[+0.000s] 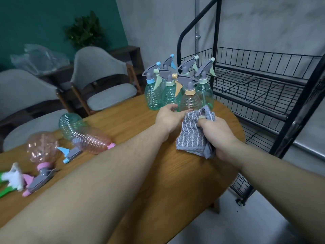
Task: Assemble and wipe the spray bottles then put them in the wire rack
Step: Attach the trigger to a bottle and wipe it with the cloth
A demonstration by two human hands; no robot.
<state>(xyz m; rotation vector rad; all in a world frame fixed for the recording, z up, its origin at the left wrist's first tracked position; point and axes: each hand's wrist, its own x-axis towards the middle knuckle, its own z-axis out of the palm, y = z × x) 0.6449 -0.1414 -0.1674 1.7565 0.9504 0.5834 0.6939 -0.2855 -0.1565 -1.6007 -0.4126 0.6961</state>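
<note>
right hand [217,136] around striped cloth [192,132]

A cluster of upright spray bottles [177,85] stands at the far edge of the table [140,124], just left of the wire rack [263,81]. Before the cluster, both hands meet: the left hand [168,117] at a bottle's base, the right hand [216,134] holding a cloth [193,132]. Loose bottles [84,132] and spray heads [70,153] lie on the table's left side. Chairs [98,76] stand behind the table.

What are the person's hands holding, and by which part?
The right hand grips a grey striped cloth by its bunched right side; the left hand curls round the base of the orange-collared pink plastic spray bottle.
</note>
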